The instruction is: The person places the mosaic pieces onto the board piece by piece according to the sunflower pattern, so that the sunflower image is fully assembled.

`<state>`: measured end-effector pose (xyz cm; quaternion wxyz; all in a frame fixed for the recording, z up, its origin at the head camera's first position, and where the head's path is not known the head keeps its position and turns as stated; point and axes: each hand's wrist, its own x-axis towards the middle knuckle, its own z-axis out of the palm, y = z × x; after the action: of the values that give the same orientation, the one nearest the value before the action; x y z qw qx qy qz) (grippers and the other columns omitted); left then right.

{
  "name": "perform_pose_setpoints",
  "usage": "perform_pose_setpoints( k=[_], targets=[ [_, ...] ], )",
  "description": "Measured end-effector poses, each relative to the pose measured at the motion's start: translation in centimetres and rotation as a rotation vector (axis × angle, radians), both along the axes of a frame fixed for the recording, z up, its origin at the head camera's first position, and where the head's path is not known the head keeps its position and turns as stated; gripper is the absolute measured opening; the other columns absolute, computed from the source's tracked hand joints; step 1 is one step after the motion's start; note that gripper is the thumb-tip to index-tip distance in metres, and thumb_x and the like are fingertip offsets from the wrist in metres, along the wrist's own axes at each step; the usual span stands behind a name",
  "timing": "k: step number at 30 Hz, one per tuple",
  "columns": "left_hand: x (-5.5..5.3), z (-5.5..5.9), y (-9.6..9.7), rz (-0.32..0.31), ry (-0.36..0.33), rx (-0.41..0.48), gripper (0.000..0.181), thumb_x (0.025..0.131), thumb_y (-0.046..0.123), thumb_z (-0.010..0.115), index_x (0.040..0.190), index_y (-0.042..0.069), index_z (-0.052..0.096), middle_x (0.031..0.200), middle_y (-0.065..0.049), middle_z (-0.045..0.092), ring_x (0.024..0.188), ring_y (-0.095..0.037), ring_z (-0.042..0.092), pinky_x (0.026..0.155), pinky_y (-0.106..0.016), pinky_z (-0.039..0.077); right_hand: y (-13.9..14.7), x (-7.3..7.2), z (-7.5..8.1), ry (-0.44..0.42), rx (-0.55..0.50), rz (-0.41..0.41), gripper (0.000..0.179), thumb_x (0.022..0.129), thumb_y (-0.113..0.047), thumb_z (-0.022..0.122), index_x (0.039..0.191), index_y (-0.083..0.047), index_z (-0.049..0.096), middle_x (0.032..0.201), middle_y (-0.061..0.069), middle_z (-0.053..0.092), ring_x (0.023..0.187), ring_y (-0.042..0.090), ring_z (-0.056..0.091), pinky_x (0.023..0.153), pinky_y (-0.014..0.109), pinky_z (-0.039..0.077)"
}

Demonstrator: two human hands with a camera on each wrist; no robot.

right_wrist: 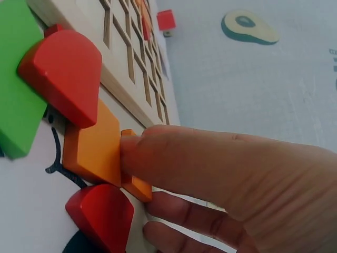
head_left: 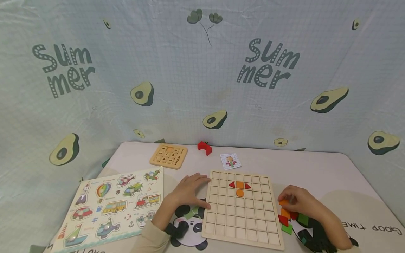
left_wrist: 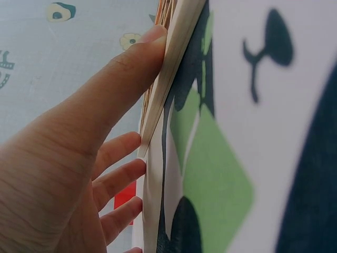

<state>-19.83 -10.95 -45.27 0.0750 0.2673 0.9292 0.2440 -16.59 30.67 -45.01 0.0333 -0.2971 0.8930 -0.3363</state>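
Note:
A wooden grid board [head_left: 221, 214] lies in front of me, with an orange square [head_left: 240, 185], an orange circle [head_left: 240, 193] and two red triangles set near its far side. My left hand [head_left: 187, 191] has its fingers spread, thumb and fingertips touching the board's left edge. To the right of the board, my right hand [head_left: 300, 201] pinches an orange block [right_wrist: 138, 188] between thumb and fingers, low among loose pieces. Around it lie another orange block [right_wrist: 93, 147], a red rounded piece [right_wrist: 66, 74], a second red piece [right_wrist: 102, 215] and green blocks [right_wrist: 20, 79].
A picture puzzle board [head_left: 104, 207] with vehicle shapes lies at the left. Toward the back edge are a wooden number puzzle [head_left: 168, 155], a red arched block [head_left: 204, 148] and a small pattern card [head_left: 230, 161]. A printed cloth hangs behind the table.

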Motion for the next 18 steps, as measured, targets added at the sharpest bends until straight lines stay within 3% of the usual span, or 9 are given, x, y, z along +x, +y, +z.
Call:
perform_pose_setpoints(
  k=[6, 18],
  targets=[
    [0.0, -0.1, -0.1, 0.005, -0.002, 0.0, 0.087, 0.067, 0.053, 0.084, 0.14, 0.018, 0.052, 0.146, -0.004, 0.046, 0.143, -0.033, 0.031, 0.117, -0.06, 0.018, -0.1, 0.0, 0.0, -0.017, 0.002, -0.006, 0.016, 0.08, -0.004, 0.077, 0.091, -0.008, 0.067, 0.088, 0.0, 0.062, 0.071, -0.002, 0.049, 0.059, 0.022, 0.051],
    [0.0, 0.1, 0.1, 0.005, 0.001, -0.004, 0.086, 0.067, 0.053, 0.084, 0.14, 0.018, 0.052, 0.146, -0.004, 0.047, 0.143, -0.032, 0.032, 0.117, -0.06, 0.019, -1.5, -0.6, 0.1, 0.13, -0.059, 0.048, 0.019, 0.08, -0.004, 0.077, 0.094, -0.013, 0.068, 0.093, -0.003, 0.064, 0.078, 0.001, 0.053, 0.062, 0.023, 0.051]
  ],
)
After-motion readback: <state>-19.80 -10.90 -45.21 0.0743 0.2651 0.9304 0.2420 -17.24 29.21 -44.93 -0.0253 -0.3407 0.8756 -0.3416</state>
